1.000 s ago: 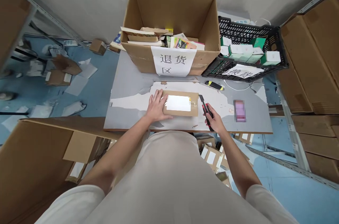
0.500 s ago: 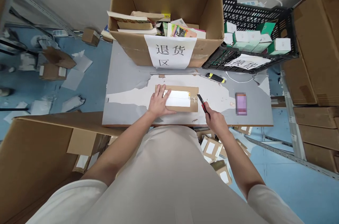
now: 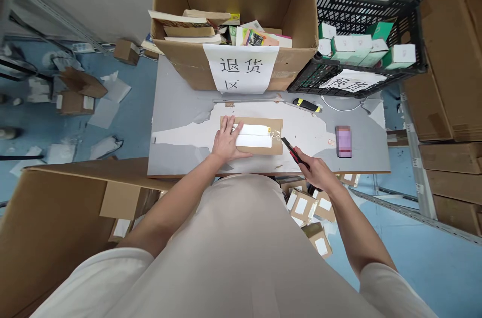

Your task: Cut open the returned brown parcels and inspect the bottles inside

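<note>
A flat cardboard box [image 3: 259, 151] with a white label and clear tape at its right end lies on the worktable. My left hand [image 3: 227, 142] presses on the box's left end, fingers spread out. In my right hand [image 3: 314, 170] is a red and black utility knife [image 3: 296, 153], gripped by its handle. Its tip points up and left and is at the box's taped right end; whether it touches the cardboard I cannot tell. Beneath the box is a torn white sheet [image 3: 188, 136] on the grey tabletop.
Behind stands a large carton [image 3: 181, 64] of books with a paper sign. Beside it, a black plastic crate [image 3: 416, 69] holds green and white boxes. A yellow and black cutter [image 3: 307, 105] and a pixelated pink object [image 3: 344, 141] lie on the table. Another big carton [image 3: 48, 217] is at lower left.
My right hand has moved slightly right and down with the utility knife, its tip staying near the box's right end. My left hand keeps its place on the box. The camera view shifted a little.
</note>
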A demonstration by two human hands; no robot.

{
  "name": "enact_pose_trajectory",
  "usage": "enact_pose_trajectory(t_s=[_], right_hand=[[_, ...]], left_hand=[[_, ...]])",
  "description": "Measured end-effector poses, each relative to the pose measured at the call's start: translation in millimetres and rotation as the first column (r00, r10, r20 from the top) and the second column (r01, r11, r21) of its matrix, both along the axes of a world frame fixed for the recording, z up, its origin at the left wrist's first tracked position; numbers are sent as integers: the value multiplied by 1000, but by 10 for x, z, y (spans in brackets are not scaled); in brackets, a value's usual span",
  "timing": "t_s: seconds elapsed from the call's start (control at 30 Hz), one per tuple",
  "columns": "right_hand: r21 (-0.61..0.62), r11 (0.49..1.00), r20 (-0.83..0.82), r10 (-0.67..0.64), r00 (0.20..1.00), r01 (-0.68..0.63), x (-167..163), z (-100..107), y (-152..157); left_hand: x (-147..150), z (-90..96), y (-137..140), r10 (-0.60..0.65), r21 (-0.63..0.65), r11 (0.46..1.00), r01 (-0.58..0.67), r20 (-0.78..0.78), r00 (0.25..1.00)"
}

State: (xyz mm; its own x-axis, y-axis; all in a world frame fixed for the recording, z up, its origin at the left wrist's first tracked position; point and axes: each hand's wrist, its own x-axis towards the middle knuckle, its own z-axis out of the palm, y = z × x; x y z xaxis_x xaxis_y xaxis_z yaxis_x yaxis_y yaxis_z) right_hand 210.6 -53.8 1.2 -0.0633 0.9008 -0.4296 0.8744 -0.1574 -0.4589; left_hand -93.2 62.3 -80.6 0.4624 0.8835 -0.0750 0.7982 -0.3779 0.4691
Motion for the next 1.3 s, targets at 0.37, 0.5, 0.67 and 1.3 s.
enact_pose_trajectory(t_s=[0.37, 0.5, 0.67, 1.3], right_hand=[[-155, 922, -379, -387, 841, 355, 87, -175, -376], [-43, 774, -560, -542, 627, 631, 0, -493, -334], [-132, 681, -708, -573, 412, 721, -298, -1027, -38], [-100, 754, -656, -541, 526, 650, -341, -1080, 650]], left_hand=[[-6, 20, 13, -28, -17, 999, 28, -36, 999], [-147, 7, -38, 18, 16, 1000, -20, 135, 991], [-469, -332, -351, 294, -161, 955, -249, 406, 865], [-310, -346, -204, 554, -337, 811, -477, 186, 811]])
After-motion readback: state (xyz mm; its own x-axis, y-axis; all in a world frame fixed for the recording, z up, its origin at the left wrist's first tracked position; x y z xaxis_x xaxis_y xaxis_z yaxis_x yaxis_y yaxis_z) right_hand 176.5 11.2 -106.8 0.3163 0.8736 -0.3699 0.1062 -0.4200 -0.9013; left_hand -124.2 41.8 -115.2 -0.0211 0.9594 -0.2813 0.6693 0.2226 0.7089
